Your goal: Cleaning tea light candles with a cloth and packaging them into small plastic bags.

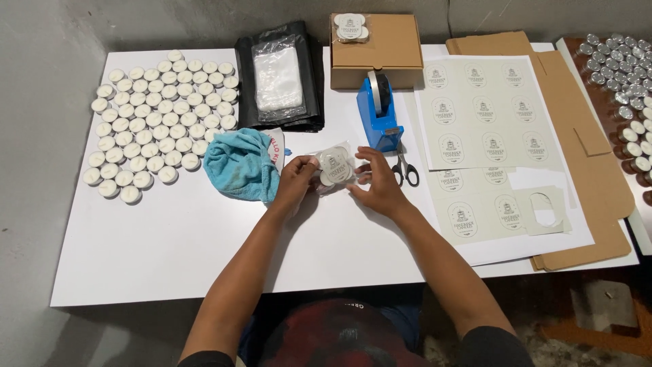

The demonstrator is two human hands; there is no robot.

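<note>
White worktop [204, 238] carries my work mid-table: my left hand [295, 178] and right hand [377, 187] pinch the clear plastic packet of white tealights [335, 168] between them from either side, the blue tape dispenser [379, 112] just beyond.

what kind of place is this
Likely a small home workshop for packing candles: rows of white tealights on a white table, label sticker sheets, and a blue tape dispenser beside a cardboard box.
</note>
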